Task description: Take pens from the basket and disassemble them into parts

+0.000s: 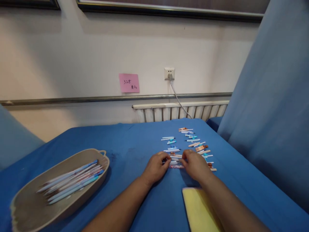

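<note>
My left hand (156, 166) and my right hand (196, 164) face each other low over the blue-covered table, thumbs and fingers pinched. Slim light-coloured pen parts (175, 161) lie in the small gap between them, and the fingertips seem closed on these. Exactly which piece each hand grips is too small to tell. A pinkish pen piece (176, 167) lies just in front. Beyond the hands, several blue and white pen parts (172, 150) are set out in small groups. A second column of parts, with an orange-brown piece (201, 148), runs past my right hand, partly hidden by it.
A beige basket (106, 158) with a handle stands at left, holding several pens (74, 180). A yellow pad (199, 206) lies under my right forearm. Behind the blue tablecloth (135, 138) are a radiator (166, 112) and plugged-in cord (177, 96). Blue curtain (272, 96) hangs at right.
</note>
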Available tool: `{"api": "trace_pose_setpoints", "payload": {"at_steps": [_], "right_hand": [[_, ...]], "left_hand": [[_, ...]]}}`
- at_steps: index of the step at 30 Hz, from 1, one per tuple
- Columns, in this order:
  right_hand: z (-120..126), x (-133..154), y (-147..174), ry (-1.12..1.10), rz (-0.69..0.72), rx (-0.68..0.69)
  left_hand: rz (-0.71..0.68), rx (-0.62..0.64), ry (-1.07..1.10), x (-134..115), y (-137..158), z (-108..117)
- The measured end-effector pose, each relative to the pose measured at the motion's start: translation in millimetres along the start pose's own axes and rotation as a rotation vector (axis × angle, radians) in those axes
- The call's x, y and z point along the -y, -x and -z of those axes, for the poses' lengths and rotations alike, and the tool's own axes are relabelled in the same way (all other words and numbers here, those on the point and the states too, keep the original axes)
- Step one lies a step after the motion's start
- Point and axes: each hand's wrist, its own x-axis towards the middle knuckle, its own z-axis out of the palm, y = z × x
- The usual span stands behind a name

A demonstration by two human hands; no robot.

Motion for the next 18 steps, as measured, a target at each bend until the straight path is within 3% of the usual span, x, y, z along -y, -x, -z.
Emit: {"api": "trace_pose_setpoints", "payload": {"at_steps": [7,9,13,18], "right_hand": [[5,7,3,-0.098,-0.008,-0.291],[8,23,8,-0.099,0.023,-0.25],[17,79,19,-0.119,0.166,-0.028],[9,145,30,-0.409,0.187,0.163]], "left_hand": [[-0.024,0.119,-0.007,-17,63,9],[-0.035,0.135,-0.024,-17,80,13],[-0.026,0.149,-0.064,-16,95,16],[-0.009,0.158,-0.021,-24,106,23]]}}
